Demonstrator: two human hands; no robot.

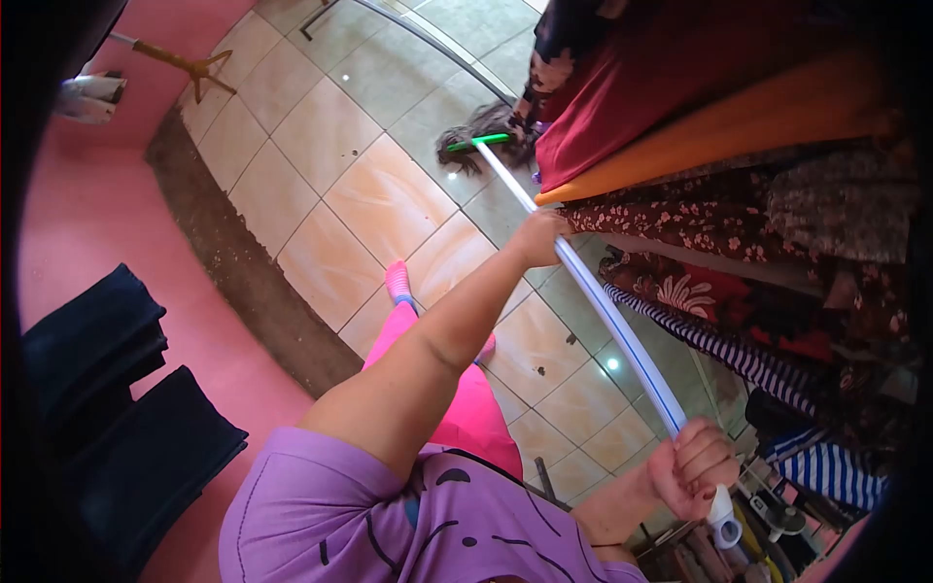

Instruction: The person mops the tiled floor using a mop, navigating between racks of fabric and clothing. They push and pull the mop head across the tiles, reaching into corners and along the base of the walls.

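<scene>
Mop [614,332] held in both hands. Left hand [537,238] wraps the white handle midway; right hand [693,468] is fisted round its upper end. Mop head [478,146] rests on the tiled floor [374,199], beside hanging clothes [739,219], well beyond both hands.

White-handled mop [614,332] slants down, dark strands resting on tiled floor [389,194]
</scene>
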